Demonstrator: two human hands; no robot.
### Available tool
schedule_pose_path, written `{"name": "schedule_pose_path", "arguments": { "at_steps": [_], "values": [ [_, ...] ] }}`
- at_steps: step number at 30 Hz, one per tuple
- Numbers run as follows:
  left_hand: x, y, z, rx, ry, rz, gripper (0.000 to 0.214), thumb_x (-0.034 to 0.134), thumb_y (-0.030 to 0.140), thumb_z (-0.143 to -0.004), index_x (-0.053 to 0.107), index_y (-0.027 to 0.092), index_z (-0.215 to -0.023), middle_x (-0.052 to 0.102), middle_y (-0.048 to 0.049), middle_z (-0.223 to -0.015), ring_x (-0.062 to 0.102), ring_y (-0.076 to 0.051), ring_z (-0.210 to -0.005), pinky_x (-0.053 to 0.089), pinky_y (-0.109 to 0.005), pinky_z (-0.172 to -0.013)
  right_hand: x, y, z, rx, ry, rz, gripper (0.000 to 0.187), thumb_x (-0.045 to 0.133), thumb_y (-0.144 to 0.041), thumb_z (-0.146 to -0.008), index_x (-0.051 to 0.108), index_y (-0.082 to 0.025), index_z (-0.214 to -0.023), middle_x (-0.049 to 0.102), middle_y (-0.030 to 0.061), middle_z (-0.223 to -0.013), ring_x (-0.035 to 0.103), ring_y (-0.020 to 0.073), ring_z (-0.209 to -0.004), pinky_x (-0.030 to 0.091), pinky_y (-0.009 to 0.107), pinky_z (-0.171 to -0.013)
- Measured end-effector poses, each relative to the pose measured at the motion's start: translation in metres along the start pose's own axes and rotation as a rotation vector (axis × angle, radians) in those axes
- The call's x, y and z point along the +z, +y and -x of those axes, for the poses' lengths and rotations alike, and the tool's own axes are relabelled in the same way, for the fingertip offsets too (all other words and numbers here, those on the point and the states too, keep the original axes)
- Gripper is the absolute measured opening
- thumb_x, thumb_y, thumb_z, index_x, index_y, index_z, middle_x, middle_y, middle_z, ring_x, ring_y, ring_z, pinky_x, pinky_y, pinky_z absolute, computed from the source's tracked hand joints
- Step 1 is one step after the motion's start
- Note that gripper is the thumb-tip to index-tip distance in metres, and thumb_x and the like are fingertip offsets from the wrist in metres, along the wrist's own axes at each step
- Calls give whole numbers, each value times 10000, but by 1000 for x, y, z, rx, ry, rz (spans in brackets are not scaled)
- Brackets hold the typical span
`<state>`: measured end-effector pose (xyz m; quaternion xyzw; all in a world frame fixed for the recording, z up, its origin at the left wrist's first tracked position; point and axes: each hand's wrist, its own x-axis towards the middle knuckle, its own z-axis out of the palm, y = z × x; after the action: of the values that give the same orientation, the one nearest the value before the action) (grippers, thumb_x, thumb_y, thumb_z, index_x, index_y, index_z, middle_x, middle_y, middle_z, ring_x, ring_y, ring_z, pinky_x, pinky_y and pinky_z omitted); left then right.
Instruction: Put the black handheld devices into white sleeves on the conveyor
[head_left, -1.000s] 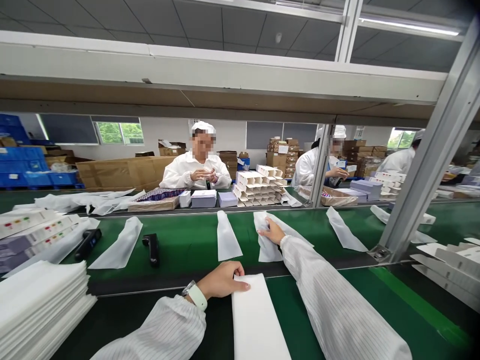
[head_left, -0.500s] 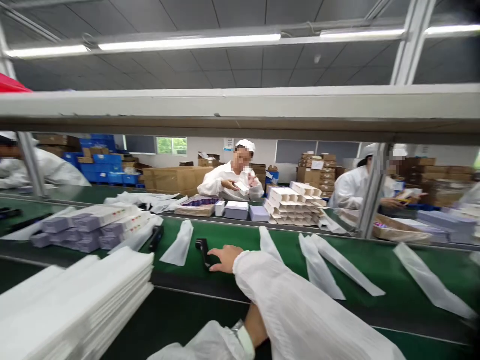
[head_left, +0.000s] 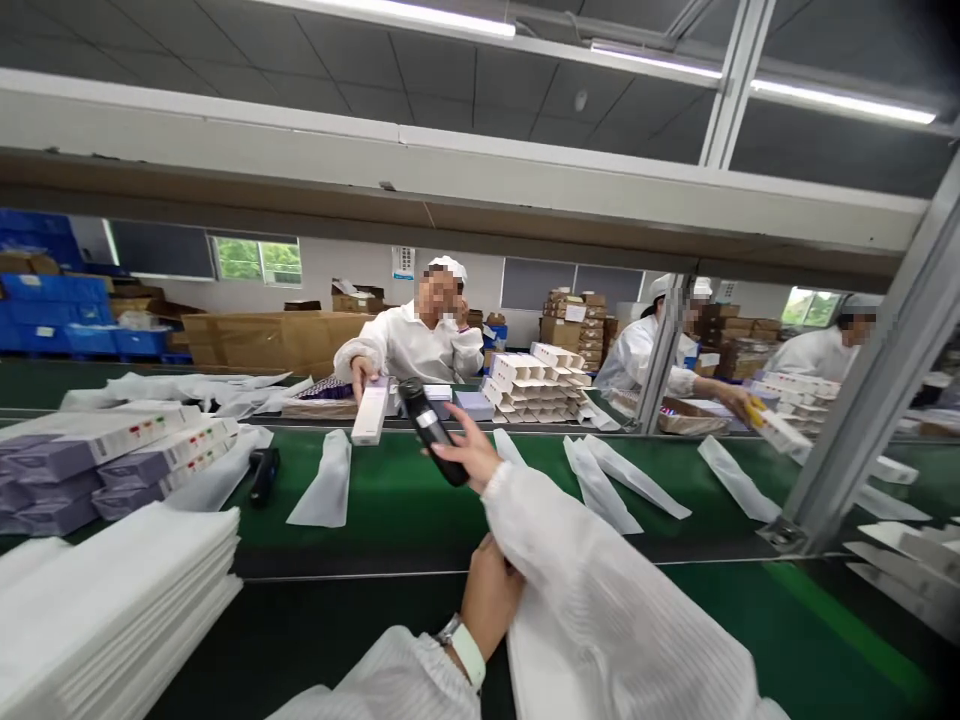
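My right hand (head_left: 472,452) grips a black handheld device (head_left: 431,425) with a small silver label, lifted above the green belt and tilted up to the left. Beneath my right sleeve is my left hand (head_left: 491,600), a watch and a pale green band on its wrist; its fingers are hidden behind the sleeve. Beside it lies a white sheet or sleeve (head_left: 544,650), partly covered by my right arm; whether the left hand holds it I cannot make out. On the belt, a translucent white bag (head_left: 324,480) and another black device (head_left: 263,474) lie to the left.
A thick stack of white sleeves (head_left: 127,610) fills the near left. Behind it are stacked purple-and-white boxes (head_left: 112,455). More white bags (head_left: 600,480) lie along the green belt (head_left: 420,540). Across it, a person's hand holds out a white box (head_left: 371,412). A metal post (head_left: 862,370) stands right.
My right hand has picked the black device up off the belt and raised it. The view has shifted left to right and tilted. The person opposite now extends a white box over the belt.
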<state>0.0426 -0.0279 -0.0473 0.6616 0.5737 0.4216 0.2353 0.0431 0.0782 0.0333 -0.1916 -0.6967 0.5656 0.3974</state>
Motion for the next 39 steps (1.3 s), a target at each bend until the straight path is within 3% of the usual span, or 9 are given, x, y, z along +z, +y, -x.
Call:
{"name": "schedule_pose_path", "arguments": {
  "at_steps": [3,6,12,17,20,22,25,30,39],
  "values": [
    [4,1,-1,113,18,-38,91,496,254,-760,553,190,-731,551,-3,-732,508,-162,-748,420,-299,-678,-53,-18,55,-47,11,-240,860,673,-195,-572,166,-299,-1259,602,-8,-846,621,171,-743,426,366,-794],
    [3,2,-3,194,25,-75,153,448,298,-775,556,207,-717,543,-21,-860,483,-186,-849,388,-337,-772,-97,-17,105,66,67,-238,861,698,-168,-528,230,-271,-1243,598,-15,-778,625,174,-676,433,355,-755],
    [-2,2,-5,206,2,-212,163,459,334,-766,548,207,-716,478,-28,-876,449,-188,-861,394,-345,-768,-141,-9,141,2,371,-338,767,694,-190,-535,313,-257,-1197,575,2,-848,598,161,-767,438,315,-749],
    [-14,-2,-10,402,-20,-464,266,463,377,-764,523,178,-597,456,-31,-778,423,-176,-757,395,-321,-660,-143,-20,149,89,425,-231,790,685,-238,-562,240,-306,-1210,511,-19,-784,585,160,-691,480,353,-642],
    [-22,-1,-12,517,-122,-543,286,427,381,-787,539,182,-615,471,-33,-774,419,-167,-730,381,-307,-630,-144,-23,151,-134,545,-101,750,678,-245,-571,241,-337,-1173,476,-15,-861,559,144,-733,489,369,-672],
    [-24,3,-11,539,-168,-537,265,406,355,-800,547,185,-654,483,-38,-797,422,-169,-748,379,-309,-651,-147,-19,153,-234,558,-23,652,675,-237,-568,311,-307,-1104,459,-9,-885,545,139,-755,485,369,-706],
    [-26,10,-8,546,-189,-493,226,367,281,-816,552,192,-721,495,-47,-853,418,-179,-802,376,-329,-708,-150,-13,157,-159,487,21,514,676,-235,-560,389,-258,-986,448,1,-886,543,134,-708,490,378,-691],
    [-24,17,-8,560,-213,-431,190,430,291,-790,545,195,-673,510,-39,-860,405,-184,-833,373,-324,-743,-136,-35,150,-186,563,-141,535,659,-253,-595,341,-318,-1021,465,-21,-891,555,129,-733,497,374,-663],
    [-28,26,-10,469,-158,-358,251,437,348,-790,526,190,-618,451,-37,-877,386,-181,-866,369,-297,-747,-96,-36,120,-42,231,-257,624,619,-320,-654,229,-337,-1141,540,-23,-798,608,147,-622,501,381,-603]
  ]
}}
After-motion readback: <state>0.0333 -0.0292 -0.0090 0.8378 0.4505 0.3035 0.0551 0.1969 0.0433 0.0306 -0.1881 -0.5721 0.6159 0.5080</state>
